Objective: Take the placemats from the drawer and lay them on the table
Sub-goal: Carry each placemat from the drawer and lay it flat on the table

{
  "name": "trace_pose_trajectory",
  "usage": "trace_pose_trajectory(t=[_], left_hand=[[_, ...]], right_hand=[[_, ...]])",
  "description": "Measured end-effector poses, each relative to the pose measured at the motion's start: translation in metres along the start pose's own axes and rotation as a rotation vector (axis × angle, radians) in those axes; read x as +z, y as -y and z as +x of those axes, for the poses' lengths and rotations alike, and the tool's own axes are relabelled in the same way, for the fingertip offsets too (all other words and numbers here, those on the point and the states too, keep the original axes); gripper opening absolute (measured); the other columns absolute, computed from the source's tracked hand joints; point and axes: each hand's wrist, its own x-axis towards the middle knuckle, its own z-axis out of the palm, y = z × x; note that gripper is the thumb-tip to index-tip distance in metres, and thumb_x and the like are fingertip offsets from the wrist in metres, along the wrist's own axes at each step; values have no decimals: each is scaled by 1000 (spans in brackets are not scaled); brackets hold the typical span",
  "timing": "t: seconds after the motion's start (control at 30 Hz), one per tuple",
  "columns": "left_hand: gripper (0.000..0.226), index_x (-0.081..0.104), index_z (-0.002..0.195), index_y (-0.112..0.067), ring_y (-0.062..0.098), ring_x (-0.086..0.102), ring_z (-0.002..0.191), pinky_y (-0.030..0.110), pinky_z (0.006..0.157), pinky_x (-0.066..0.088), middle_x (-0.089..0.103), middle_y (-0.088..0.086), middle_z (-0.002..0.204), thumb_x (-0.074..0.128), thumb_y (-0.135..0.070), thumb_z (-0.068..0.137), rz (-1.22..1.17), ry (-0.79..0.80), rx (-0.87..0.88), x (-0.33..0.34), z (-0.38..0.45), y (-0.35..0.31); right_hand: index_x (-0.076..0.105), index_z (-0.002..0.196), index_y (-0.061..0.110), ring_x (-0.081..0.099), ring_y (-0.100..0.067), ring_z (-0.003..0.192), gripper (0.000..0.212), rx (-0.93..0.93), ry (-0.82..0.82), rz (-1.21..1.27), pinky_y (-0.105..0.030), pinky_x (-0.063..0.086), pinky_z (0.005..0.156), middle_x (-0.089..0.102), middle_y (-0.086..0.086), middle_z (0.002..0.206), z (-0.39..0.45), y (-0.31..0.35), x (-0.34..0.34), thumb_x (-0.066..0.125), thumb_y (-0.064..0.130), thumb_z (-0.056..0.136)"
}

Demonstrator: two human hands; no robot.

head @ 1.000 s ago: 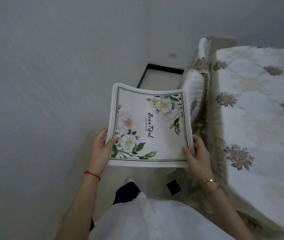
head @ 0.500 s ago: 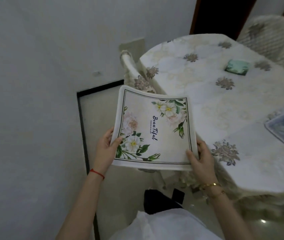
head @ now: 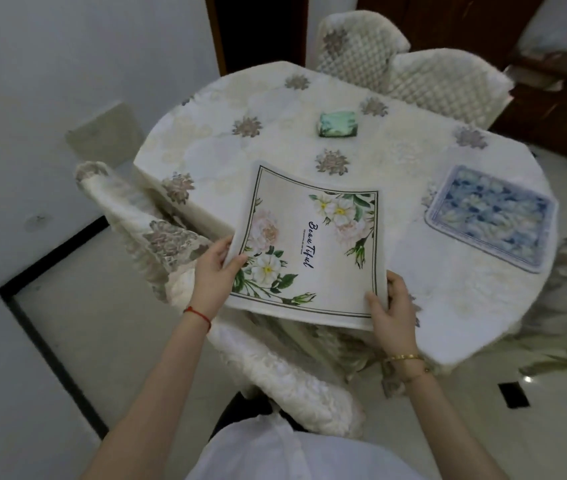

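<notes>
A cream placemat (head: 313, 244) printed with white flowers and dark script hangs over the near edge of the table (head: 275, 150). My left hand (head: 214, 275) grips its near left corner and my right hand (head: 393, 308) grips its near right corner. The mat sags a little between them, its far edge over the tablecloth. A blue-and-white patterned placemat (head: 491, 216) lies flat on the right side of the table. The drawer is not in view.
A small green packet (head: 338, 123) lies near the table's far middle. Chairs with cream covers stand at the near left (head: 157, 237) and behind the table (head: 396, 67). A white wall is to the left, dark wooden furniture (head: 559, 91) at the far right.
My view has swung from the wall and floor round to the table. Both hands have carried the floral placemat forward, so that it now hangs over the table's near edge.
</notes>
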Motion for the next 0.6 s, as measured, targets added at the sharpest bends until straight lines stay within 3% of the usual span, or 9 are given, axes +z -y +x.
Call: trace_pose_trajectory(t=[0.07,0.17,0.4,0.6], left_hand=[[43,54,128,-9,18,64,106,31,94,52,66,10,119,64,-7,87,-4,85,-6,13,30,1],[39,56,124,-16,20,67,100,39,89,55,69,9,112,66,-11,87,36,201,6,30,76,8],[43,56,126,-10,24,65,103,46,93,52,67,12,115,68,-12,85,106,367,-52,69,175,45],[46,55,129,-9,24,63,108,46,96,51,65,11,120,68,-15,85,156,498,-79,96,223,78]], right_hand=[[45,121,23,58,-14,107,38,64,-72,-52,-34,46,95,60,2,115,12,-8,5,58,7,88],[45,123,18,58,-22,105,39,139,-189,-123,-43,47,93,61,-5,116,29,-17,17,58,11,88],[47,124,3,50,-15,94,37,323,-359,-211,-26,39,82,53,-1,104,76,-30,58,55,2,88],[47,125,1,47,-17,97,39,450,-450,-242,-29,39,86,55,-8,109,97,-55,83,56,1,88]])
